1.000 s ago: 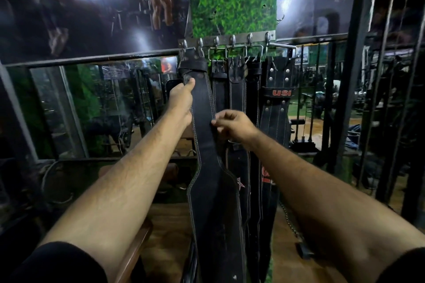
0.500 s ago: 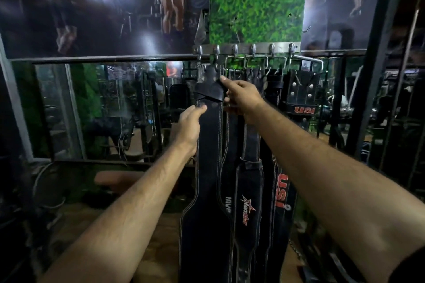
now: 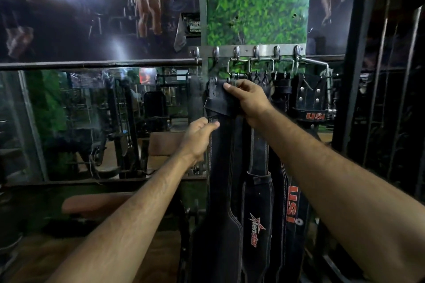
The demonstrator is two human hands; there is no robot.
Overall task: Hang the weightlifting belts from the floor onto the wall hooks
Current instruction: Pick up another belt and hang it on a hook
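A metal rail of wall hooks (image 3: 246, 51) runs across the foot of a green grass panel. Several black weightlifting belts hang below it. The leftmost black belt (image 3: 222, 167) hangs straight down, its folded top end just under the hooks. My right hand (image 3: 247, 99) grips that folded top end near the buckle. My left hand (image 3: 200, 132) pinches the belt's left edge a little lower. Beside it hang a belt with a star logo (image 3: 258, 220) and a belt lettered USI (image 3: 293, 204).
A mirror wall (image 3: 92, 122) with a metal bar (image 3: 96, 64) above it lies to the left. A brown padded bench (image 3: 96, 202) stands low at left. A dark metal rack (image 3: 379, 99) rises at the right. The two leftmost hooks (image 3: 195, 53) are bare.
My right hand has risen from the belt's middle to its folded top end. My left hand has slid lower along the left edge. The view has moved closer to the hooks.
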